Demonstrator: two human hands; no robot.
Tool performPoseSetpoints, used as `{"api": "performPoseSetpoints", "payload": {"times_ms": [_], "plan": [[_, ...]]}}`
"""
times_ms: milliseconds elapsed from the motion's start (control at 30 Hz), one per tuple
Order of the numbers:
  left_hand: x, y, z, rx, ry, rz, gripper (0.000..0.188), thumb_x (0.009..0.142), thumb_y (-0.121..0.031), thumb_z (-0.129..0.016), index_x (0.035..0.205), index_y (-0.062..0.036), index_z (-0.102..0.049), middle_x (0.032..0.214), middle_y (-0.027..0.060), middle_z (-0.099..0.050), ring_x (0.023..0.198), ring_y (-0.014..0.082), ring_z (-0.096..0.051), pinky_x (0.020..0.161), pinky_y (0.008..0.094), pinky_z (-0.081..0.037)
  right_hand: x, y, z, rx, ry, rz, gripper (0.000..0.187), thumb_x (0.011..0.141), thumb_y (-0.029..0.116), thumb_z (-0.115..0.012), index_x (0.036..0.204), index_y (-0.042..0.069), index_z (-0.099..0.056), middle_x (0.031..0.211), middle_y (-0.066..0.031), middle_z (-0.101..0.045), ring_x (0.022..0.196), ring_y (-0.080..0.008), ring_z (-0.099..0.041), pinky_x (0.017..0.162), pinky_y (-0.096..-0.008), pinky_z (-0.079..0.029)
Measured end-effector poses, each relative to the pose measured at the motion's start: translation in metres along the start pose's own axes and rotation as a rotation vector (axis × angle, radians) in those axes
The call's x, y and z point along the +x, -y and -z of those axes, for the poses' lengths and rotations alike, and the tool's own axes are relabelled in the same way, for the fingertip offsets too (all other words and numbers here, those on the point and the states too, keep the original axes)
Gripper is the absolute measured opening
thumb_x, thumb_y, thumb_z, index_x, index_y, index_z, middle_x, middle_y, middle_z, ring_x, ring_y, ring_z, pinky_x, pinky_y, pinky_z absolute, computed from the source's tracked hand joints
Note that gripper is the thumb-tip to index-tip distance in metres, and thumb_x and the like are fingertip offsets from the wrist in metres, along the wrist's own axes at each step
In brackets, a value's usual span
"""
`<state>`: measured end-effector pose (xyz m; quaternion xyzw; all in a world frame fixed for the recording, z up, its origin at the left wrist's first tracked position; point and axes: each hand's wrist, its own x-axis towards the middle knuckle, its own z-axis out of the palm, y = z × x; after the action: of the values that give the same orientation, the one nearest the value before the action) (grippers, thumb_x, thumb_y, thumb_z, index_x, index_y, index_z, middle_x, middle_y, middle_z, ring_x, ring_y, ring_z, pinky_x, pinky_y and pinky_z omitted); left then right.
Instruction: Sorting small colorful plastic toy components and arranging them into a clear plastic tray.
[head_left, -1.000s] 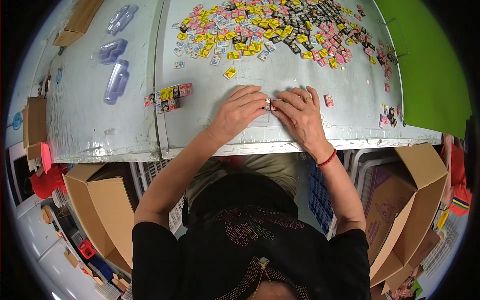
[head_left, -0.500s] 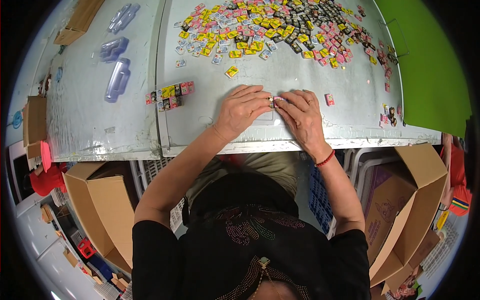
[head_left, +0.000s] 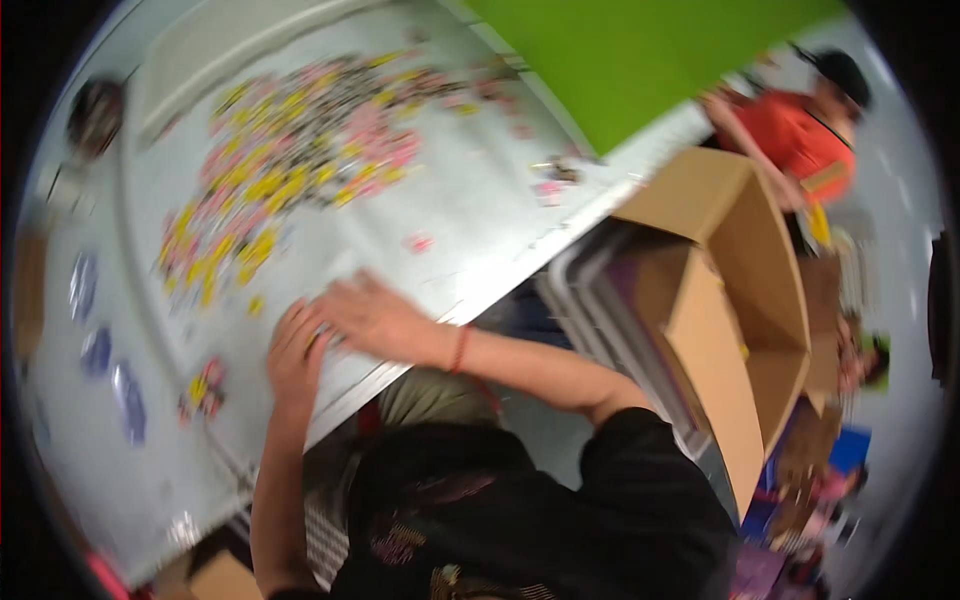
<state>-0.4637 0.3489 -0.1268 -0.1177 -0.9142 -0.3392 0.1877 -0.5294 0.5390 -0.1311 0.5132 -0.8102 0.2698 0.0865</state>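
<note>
Both hands meet over the near part of the white table (head_left: 480, 215), and motion smears the view. My left hand (head_left: 291, 352) has its fingers bent together, with a small yellowish bit showing beside them that I cannot make out. Touching or nearly touching those fingertips is my right hand (head_left: 378, 322), its blurred fingers reaching left. Beyond the hands spreads a big pile of small boxes (head_left: 290, 165) in yellow, pink, black and white. A lone pink box (head_left: 419, 242) lies to the right of the pile. Left of my left hand sits a small group of boxes (head_left: 203, 390).
Clear plastic trays (head_left: 128, 402) lie at the far left. A green panel (head_left: 650, 60) borders the table's far right. An open cardboard box (head_left: 735, 350) stands below the table edge at right. Another person in an orange top (head_left: 800, 140) is beyond it.
My view has swung to the right, so the table now slants and more of the right side shows. My hands stay close together; the small boxes between them no longer show clearly.
</note>
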Motion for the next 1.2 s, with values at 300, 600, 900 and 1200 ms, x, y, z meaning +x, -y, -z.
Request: {"api": "performPoseSetpoints", "payload": {"times_ms": [300, 600, 900, 1200], "plan": [[-0.004, -0.002, 0.011, -0.292, 0.151, 0.253, 0.045, 0.087, 0.001, -0.057, 0.13, 0.0002, -0.046, 0.133, 0.0169, -0.051, 0.128, 0.0335, -0.046, 0.105, 0.0388, -0.038, -0.004, 0.009, 0.006, -0.025, 0.089, -0.052, 0.081, 0.083, 0.055, -0.059, 0.138, 0.0, -0.039, 0.146, -0.0166, -0.037, 0.138, -0.0316, -0.03, 0.112, -0.0527, -0.023], [-0.005, -0.015, 0.026, 0.152, 0.183, 0.05, 0.078, 0.077, -0.028, -0.074, 0.138, 0.004, -0.037, 0.142, 0.0213, -0.04, 0.133, 0.0389, -0.035, 0.11, 0.0466, -0.028, -0.015, -0.005, 0.054, -0.014, 0.095, -0.276, 0.077, 0.086, 0.039, -0.063, 0.141, -0.003, -0.031, 0.145, -0.023, -0.034, 0.137, -0.0384, -0.03, 0.111, -0.0542, -0.021], [-0.025, -0.01, 0.036, 0.138, 0.079, 0.116, 0.074, 0.078, -0.03, -0.073, 0.134, 0.0048, -0.04, 0.137, 0.0198, -0.044, 0.129, 0.0345, -0.04, 0.107, 0.0442, -0.032, -0.007, 0.019, 0.036, -0.104, 0.209, -0.186, 0.072, 0.087, 0.043, -0.061, 0.139, -0.001, -0.038, 0.147, -0.0174, -0.035, 0.136, -0.0362, -0.032, 0.11, -0.0553, -0.023], [-0.002, -0.007, 0.035, 0.059, 0.045, 0.049, 0.055, 0.075, -0.023, -0.076, 0.121, -0.0017, -0.055, 0.116, 0.0131, -0.06, 0.113, 0.0327, -0.053, 0.094, 0.0407, -0.044, -0.002, 0.024, 0.036, -0.1, 0.264, -0.177, 0.072, 0.089, 0.044, -0.057, 0.143, 0.002, -0.035, 0.149, -0.0183, -0.031, 0.138, -0.0396, -0.026, 0.112, -0.0549, -0.02]]}}
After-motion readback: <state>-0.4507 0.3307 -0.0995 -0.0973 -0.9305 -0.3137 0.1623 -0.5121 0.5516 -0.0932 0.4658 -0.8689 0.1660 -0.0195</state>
